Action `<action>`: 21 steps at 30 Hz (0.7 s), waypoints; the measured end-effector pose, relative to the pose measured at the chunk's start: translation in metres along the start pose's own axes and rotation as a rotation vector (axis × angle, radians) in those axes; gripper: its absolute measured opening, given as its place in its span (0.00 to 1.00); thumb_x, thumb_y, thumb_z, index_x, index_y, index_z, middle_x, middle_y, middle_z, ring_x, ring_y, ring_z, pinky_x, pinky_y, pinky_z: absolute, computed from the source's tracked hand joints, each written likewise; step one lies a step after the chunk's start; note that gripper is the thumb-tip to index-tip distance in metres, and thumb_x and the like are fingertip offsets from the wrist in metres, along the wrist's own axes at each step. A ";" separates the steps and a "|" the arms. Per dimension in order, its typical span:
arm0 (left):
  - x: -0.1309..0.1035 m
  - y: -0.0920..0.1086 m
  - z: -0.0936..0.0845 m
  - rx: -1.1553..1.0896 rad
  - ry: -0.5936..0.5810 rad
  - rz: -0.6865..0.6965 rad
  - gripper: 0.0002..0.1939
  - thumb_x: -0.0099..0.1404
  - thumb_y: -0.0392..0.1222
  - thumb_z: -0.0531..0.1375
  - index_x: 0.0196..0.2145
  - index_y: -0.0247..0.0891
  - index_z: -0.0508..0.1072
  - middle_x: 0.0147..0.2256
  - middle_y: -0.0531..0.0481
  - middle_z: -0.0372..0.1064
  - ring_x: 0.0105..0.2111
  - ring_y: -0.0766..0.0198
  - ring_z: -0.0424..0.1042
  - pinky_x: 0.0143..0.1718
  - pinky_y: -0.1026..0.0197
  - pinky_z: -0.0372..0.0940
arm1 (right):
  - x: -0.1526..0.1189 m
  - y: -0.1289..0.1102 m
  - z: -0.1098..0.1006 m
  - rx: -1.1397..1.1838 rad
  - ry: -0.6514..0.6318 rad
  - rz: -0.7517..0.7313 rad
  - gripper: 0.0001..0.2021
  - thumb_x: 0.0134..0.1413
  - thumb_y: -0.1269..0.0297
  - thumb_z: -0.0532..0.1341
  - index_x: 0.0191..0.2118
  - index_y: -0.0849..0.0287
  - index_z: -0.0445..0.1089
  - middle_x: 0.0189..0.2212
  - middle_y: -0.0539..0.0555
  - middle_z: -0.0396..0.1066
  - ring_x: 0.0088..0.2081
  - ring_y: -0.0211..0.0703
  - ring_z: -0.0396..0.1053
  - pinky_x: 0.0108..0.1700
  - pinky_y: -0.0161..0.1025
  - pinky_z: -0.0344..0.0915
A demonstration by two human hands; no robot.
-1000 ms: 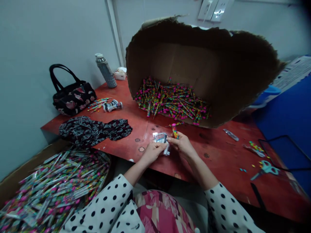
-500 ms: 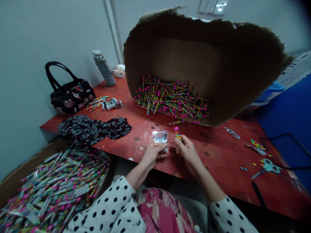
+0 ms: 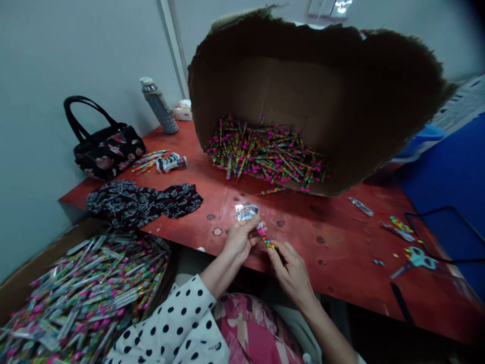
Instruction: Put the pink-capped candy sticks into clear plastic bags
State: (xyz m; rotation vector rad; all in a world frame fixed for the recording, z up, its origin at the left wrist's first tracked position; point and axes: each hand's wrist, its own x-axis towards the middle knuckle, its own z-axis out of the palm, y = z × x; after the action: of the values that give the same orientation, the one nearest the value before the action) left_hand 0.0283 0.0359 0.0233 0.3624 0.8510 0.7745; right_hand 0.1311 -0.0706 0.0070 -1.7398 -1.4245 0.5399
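Note:
My left hand (image 3: 241, 240) is closed on a silver, clear-edged plastic wrapper (image 3: 245, 211), pinched between thumb and fingers just above the table's front edge. My right hand (image 3: 290, 268) grips a slim clear tube (image 3: 268, 243) of multicoloured pieces with a pink end cap. The tube points up and left. Its pink end is at my left fingers, by the lower end of the wrapper; whether it is inside the wrapper I cannot tell. A torn-open cardboard carton (image 3: 295, 86) lies behind the hands, holding a heap of similar pink-ended tubes (image 3: 261, 151).
At lower left, a box holds many wrapped tubes (image 3: 94, 288). Dark patterned cloth (image 3: 144, 202), a handbag (image 3: 109, 151) and a flask (image 3: 161, 108) are on the left of the red table (image 3: 227, 197). Scissors (image 3: 417, 260) and loose coloured pieces lie at right.
My right hand has moved down and left and tilted the tube, bringing its pink end to my left hand. My left hand still holds the wrapper.

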 end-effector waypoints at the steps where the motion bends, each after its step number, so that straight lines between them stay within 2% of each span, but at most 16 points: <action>1: -0.001 0.000 0.001 0.010 -0.002 0.011 0.12 0.48 0.40 0.67 0.28 0.29 0.72 0.26 0.45 0.73 0.24 0.66 0.72 0.26 0.66 0.69 | 0.000 0.000 0.000 0.001 0.012 0.004 0.13 0.59 0.62 0.51 0.44 0.60 0.68 0.34 0.56 0.68 0.37 0.44 0.67 0.40 0.38 0.63; 6: -0.003 0.001 0.002 0.029 0.005 0.093 0.13 0.46 0.41 0.68 0.25 0.29 0.71 0.25 0.47 0.72 0.23 0.68 0.71 0.25 0.66 0.68 | -0.003 -0.003 0.001 0.020 0.056 0.003 0.13 0.59 0.61 0.51 0.45 0.58 0.68 0.34 0.56 0.69 0.35 0.44 0.69 0.36 0.38 0.66; 9: -0.003 0.000 0.000 0.022 0.019 0.076 0.14 0.45 0.42 0.68 0.25 0.29 0.71 0.25 0.47 0.72 0.22 0.67 0.71 0.26 0.66 0.69 | -0.006 -0.004 0.001 0.024 0.078 -0.018 0.13 0.58 0.62 0.51 0.45 0.57 0.69 0.34 0.56 0.70 0.34 0.43 0.69 0.35 0.37 0.66; 15: -0.006 0.000 0.001 -0.014 -0.036 0.061 0.13 0.46 0.42 0.68 0.24 0.30 0.71 0.23 0.49 0.72 0.22 0.67 0.71 0.26 0.65 0.68 | -0.004 -0.005 0.001 0.001 0.087 -0.016 0.13 0.58 0.62 0.52 0.45 0.58 0.68 0.35 0.56 0.69 0.36 0.44 0.68 0.39 0.38 0.65; 21: -0.007 -0.002 0.002 0.038 -0.044 0.060 0.14 0.45 0.44 0.68 0.24 0.30 0.71 0.24 0.47 0.72 0.23 0.66 0.71 0.27 0.64 0.68 | -0.004 -0.007 -0.002 0.023 0.095 -0.007 0.13 0.58 0.62 0.52 0.45 0.56 0.68 0.35 0.56 0.69 0.38 0.45 0.67 0.40 0.40 0.64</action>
State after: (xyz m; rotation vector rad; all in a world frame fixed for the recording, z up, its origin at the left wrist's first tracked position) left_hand 0.0278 0.0299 0.0268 0.4396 0.8172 0.8041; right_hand 0.1271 -0.0747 0.0135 -1.7188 -1.3529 0.4623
